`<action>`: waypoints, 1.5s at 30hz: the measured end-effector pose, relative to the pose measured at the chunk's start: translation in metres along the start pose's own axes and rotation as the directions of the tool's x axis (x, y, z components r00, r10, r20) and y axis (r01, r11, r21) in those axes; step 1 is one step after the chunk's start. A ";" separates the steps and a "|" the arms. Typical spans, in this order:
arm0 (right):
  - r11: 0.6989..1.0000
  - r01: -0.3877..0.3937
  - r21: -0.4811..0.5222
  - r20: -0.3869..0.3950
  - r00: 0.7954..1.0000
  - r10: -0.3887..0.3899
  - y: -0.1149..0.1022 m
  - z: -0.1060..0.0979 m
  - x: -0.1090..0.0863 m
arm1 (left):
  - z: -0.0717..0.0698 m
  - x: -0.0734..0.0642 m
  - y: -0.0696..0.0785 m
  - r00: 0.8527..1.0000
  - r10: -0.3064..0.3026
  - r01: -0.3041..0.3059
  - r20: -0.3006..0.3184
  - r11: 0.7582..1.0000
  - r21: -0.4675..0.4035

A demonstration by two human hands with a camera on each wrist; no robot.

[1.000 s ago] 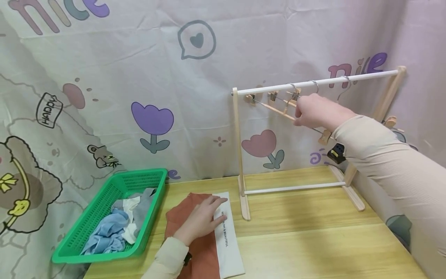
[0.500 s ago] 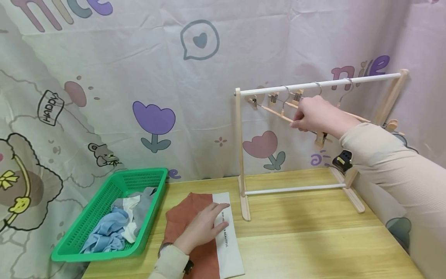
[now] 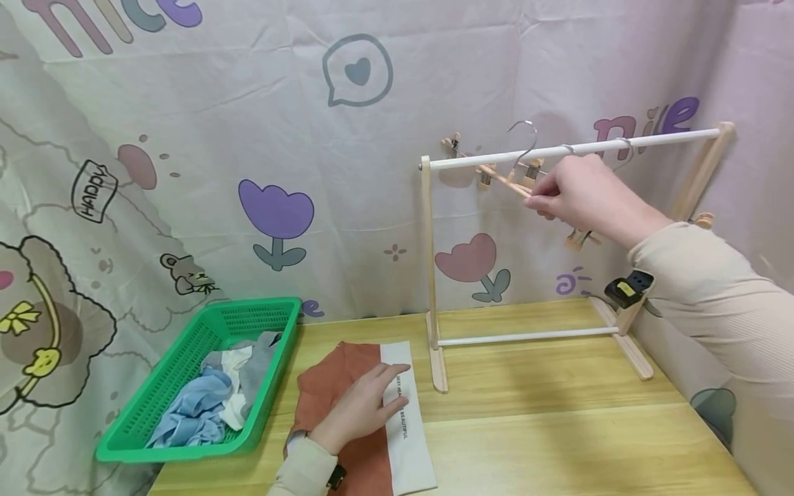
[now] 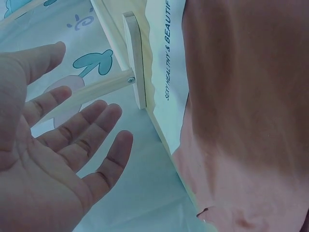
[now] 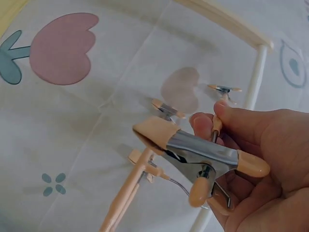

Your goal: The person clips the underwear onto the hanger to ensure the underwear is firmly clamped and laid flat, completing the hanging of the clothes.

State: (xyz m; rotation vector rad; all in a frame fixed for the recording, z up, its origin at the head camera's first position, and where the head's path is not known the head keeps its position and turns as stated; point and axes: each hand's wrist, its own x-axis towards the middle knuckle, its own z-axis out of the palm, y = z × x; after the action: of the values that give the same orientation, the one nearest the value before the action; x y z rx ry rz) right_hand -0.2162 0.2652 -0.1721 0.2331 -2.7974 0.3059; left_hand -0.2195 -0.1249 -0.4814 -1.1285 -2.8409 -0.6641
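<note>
My right hand (image 3: pixel 589 196) pinches the bar of a pale peach clip hanger (image 3: pixel 505 180) between thumb and fingers. The hanger's metal hook (image 3: pixel 532 132) stands above the white rail (image 3: pixel 471 160). In the right wrist view, one of its metal clips (image 5: pixel 203 149) is close to the camera, below the fingers. My left hand (image 3: pixel 360 410), its fingers spread and nearly straight, lies over a rust-coloured cloth (image 3: pixel 356 448) with a white printed band (image 3: pixel 412 441). Whether the left palm touches the cloth cannot be made out. Its palm faces the left wrist camera.
More clip hangers hang on the rail behind my right hand, partly hidden by it. The wooden rack (image 3: pixel 432 275) stands at the table's back right. A green basket (image 3: pixel 285 358) at the left holds blue, white and grey cloths (image 3: pixel 198 406). A patterned curtain (image 3: pixel 372 207) hangs behind.
My right hand has raised the hanger, and its hook has come up off the rail; its left clip is now above the rail's height. The left hand stays nearly still.
</note>
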 end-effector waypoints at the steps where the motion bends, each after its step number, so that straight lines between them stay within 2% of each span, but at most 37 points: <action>1: 1.000 -0.003 -0.001 -0.011 1.000 0.003 0.001 -0.001 -0.002 | 0.000 0.000 0.000 1.000 0.000 0.000 0.002 1.000 0.000; 11: 0.998 -0.058 0.025 -0.062 0.996 0.060 0.010 -0.003 -0.027 | -0.002 0.001 -0.001 1.000 0.003 -0.003 0.003 1.000 -0.030; 19: 0.992 -0.105 0.074 -0.036 0.994 0.108 0.013 0.006 -0.043 | -0.003 0.000 0.001 1.000 -0.008 0.009 0.015 0.999 -0.034; 26: 0.989 -0.102 0.107 -0.003 0.995 0.103 0.009 0.023 -0.060 | -0.002 -0.001 0.001 1.000 -0.014 0.015 0.022 0.999 -0.045; 36: 0.983 -0.087 0.161 0.050 0.996 0.080 0.017 0.047 -0.077 | -0.003 -0.001 0.001 0.999 -0.021 0.023 0.035 0.998 -0.066; 41: 0.981 -0.061 0.186 0.050 0.997 0.053 0.016 0.064 -0.089 | -0.002 -0.001 0.000 0.999 -0.008 0.010 0.034 0.997 -0.077; 45: 0.968 -0.054 0.246 0.071 0.997 0.038 0.010 0.081 -0.099 | -0.002 0.001 -0.001 0.999 -0.008 0.010 0.032 0.996 -0.086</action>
State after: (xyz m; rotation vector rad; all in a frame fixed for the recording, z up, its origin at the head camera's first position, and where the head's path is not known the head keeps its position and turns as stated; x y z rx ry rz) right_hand -0.1491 0.2682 -0.2819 0.2392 -2.8283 0.6731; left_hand -0.2210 -0.1257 -0.4802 -1.1483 -2.8707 -0.7839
